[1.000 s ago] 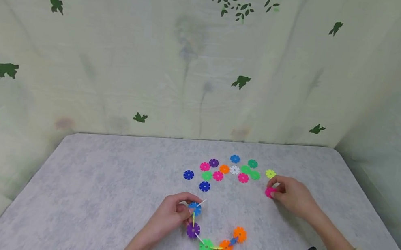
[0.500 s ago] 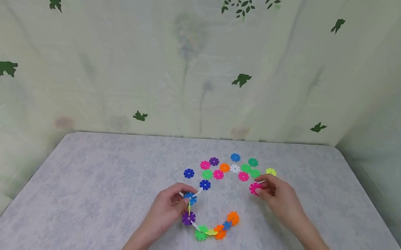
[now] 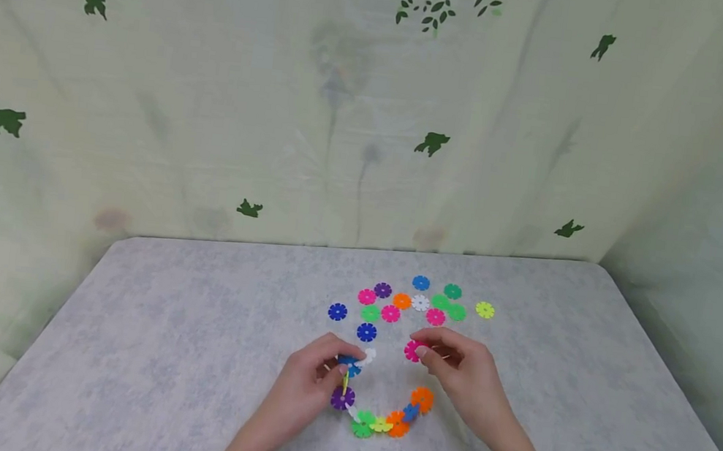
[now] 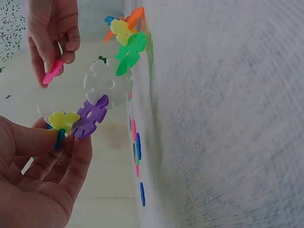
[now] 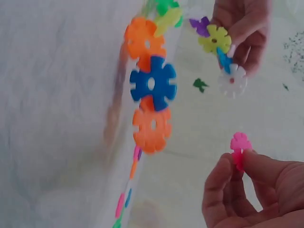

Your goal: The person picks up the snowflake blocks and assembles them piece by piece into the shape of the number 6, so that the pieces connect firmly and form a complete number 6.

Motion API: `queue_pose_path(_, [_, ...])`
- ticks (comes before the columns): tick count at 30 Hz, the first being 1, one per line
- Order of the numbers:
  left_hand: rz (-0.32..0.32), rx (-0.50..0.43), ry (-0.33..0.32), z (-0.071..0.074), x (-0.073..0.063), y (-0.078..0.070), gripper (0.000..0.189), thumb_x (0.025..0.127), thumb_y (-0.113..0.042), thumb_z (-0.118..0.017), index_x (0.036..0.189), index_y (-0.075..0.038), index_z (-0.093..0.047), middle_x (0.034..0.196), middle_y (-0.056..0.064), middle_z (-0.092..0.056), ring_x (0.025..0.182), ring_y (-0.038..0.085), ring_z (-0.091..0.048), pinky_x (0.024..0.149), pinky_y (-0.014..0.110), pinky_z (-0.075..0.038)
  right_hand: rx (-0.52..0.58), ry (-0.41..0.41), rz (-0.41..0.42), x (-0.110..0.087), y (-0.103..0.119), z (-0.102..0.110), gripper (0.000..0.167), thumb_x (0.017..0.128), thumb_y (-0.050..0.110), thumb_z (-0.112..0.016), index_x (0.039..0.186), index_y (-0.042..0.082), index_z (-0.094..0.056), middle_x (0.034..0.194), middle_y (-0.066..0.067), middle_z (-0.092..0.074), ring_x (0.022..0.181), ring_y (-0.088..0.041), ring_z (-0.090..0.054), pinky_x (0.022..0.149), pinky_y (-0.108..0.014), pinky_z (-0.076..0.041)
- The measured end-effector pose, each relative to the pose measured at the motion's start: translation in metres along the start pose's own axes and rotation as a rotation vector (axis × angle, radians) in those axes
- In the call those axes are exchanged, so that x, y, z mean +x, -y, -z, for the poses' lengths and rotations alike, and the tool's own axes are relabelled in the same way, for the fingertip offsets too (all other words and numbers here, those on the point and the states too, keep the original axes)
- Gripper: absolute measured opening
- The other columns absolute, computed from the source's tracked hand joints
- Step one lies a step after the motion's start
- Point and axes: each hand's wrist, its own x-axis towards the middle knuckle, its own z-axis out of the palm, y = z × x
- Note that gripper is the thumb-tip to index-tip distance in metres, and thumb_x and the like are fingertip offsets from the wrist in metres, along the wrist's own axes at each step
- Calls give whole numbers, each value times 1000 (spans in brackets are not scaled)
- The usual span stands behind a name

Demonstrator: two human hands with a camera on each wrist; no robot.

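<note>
Left hand [image 3: 308, 379] pinches blue disc [image 3: 354, 370] of chain [image 3: 381, 424]; right hand [image 3: 468, 373] pinches pink disc [image 3: 412, 351], apart from it; linking step, seemingly; calls for careful lining-up at white end disc [image 5: 236, 87].

The head view looks forward and down over the table [image 3: 158, 336] from farthest back, with the curtain [image 3: 217, 93] across the upper half and the left hand [image 3: 309, 376] and right hand [image 3: 467, 376] at lower centre. The 2 wrist views are close and low, turned sideways: the tabletop stands upright at right in the left wrist's, at left in the right wrist's. These 2 share the chain of discs [image 5: 164, 83] and each other's hand, uppermost in frame.
</note>
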Motion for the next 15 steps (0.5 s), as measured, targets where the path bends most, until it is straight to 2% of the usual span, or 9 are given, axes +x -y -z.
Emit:
queue_pose_path(3, [-5, 8, 14, -1, 1, 0, 35, 92, 5, -61, 107, -25, -69, 100, -12, -62, 85, 12, -59, 75, 27, -54, 51, 13, -19, -2, 2, -9, 23, 91, 4, -69, 110, 15, -72, 98, 0, -70, 91, -27, -65, 77, -33, -57])
queue_pose_path(9, [-23, -6, 50, -4, -1, 1, 34, 92, 7, -61, 108, -22, -69, 101, -12, -63, 88, 11, -60, 79, 26, -54, 27, -38, -72, -3, 5, -24, 21, 89, 5, -72, 106, 18, -71, 94, 4, -68, 88, -16, -63, 76, -25, -55])
queue_pose_path(15, [-43, -54, 94, -4, 0, 2, 33, 92, 7, -60, 110, -19, -69, 103, -7, -65, 90, 12, -61, 78, 28, -55, -58, -62, -28, -4, 4, -30, 24, 89, 5, -72, 102, 25, -71, 91, 12, -68, 86, -11, -62, 78, -27, -54])
